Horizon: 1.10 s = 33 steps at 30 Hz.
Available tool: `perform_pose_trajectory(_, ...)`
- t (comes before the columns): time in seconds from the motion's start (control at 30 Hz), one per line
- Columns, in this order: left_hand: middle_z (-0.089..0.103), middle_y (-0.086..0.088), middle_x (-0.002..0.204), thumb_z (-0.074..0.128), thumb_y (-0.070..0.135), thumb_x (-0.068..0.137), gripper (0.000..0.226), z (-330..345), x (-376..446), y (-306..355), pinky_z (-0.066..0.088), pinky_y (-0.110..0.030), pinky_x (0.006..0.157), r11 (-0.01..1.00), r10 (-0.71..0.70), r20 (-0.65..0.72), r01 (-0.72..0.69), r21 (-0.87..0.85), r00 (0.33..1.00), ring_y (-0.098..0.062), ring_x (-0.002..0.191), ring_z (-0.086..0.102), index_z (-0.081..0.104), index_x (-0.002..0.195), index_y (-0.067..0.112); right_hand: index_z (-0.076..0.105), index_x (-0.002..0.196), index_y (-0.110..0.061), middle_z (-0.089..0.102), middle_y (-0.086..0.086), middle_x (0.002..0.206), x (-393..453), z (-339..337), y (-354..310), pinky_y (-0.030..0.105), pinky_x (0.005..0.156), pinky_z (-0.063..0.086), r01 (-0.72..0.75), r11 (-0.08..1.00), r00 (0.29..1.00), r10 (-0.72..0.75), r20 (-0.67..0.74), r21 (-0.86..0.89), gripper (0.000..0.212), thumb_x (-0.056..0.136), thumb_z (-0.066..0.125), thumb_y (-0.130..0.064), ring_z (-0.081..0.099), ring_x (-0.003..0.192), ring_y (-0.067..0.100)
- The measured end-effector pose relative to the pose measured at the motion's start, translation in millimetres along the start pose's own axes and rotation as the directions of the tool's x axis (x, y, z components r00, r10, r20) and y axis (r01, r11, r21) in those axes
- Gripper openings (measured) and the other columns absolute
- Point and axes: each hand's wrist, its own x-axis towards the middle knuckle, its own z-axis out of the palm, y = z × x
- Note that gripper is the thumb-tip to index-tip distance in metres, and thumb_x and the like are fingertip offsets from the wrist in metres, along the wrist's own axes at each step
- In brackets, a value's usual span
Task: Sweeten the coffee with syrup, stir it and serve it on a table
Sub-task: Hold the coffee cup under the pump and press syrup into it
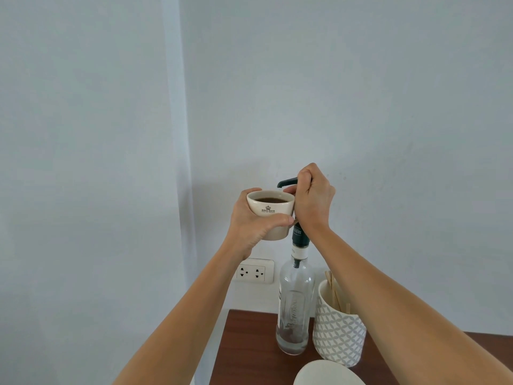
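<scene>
A cream cup (273,211) with dark coffee in it is held up in the air by my left hand (251,222), which wraps its left side and bottom. The cup's rim sits just under the dark spout (286,182) of a pump. My right hand (313,201) is closed in a fist over the pump head. The pump tops a tall clear glass syrup bottle (295,307) that stands on the brown table (244,345). Only a little liquid shows at the bottle's base.
A white patterned holder (337,334) with wooden stir sticks (334,290) stands right of the bottle. A white rounded dish edge (327,373) shows at the bottom. A wall socket (255,271) sits behind, on the pale wall.
</scene>
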Motion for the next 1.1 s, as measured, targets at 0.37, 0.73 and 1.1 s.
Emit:
perform_pose_trajectory(0.37, 0.07, 0.001, 0.108, 0.089, 0.019, 0.043, 0.085, -1.0, -0.9, -1.6, 0.051, -0.021, 0.065, 1.0, -0.003, -0.001, 0.003, 0.004, 1.0, -0.008, 0.087, 0.066, 0.054, 0.12, 0.023, 0.043, 0.074, -0.011, 0.061, -0.032, 0.048, -2.6, -1.5, -2.5, 0.058, 0.087, 0.05, 0.017, 1.0, 1.0, -0.017, 0.008, -0.006, 0.024, 0.095, 0.031, -0.008, 0.071, 0.063, 0.021)
perform_pose_trajectory(0.73, 0.07, 0.004, 0.104, 0.089, 0.018, 0.043, 0.081, -1.8, -0.1, -2.3, 0.052, -0.017, 0.063, 1.0, -0.005, 0.007, 0.005, -0.004, 1.0, -0.005, 0.084, 0.066, 0.054, 0.116, 0.026, 0.044, 0.075, -0.007, 0.059, -0.031, 0.046, -2.2, -1.0, -1.1, 0.05, 0.082, 0.051, 0.015, 1.0, 1.0, -0.015, 0.011, -0.002, 0.025, 0.097, 0.032, -0.005, 0.07, 0.064, 0.012)
perform_pose_trajectory(1.1, 0.069, 0.004, 0.104, 0.089, 0.019, 0.043, 0.086, -2.5, -2.3, -1.5, 0.051, -0.02, 0.064, 1.0, -0.013, 0.011, 0.013, -0.013, 1.0, -0.006, 0.084, 0.066, 0.054, 0.121, 0.023, 0.042, 0.072, -0.013, 0.058, -0.029, 0.046, -1.7, -0.2, 1.2, 0.058, 0.086, 0.051, 0.018, 1.0, 1.0, -0.018, 0.011, -0.023, 0.026, 0.095, 0.031, -0.009, 0.071, 0.059, 0.02)
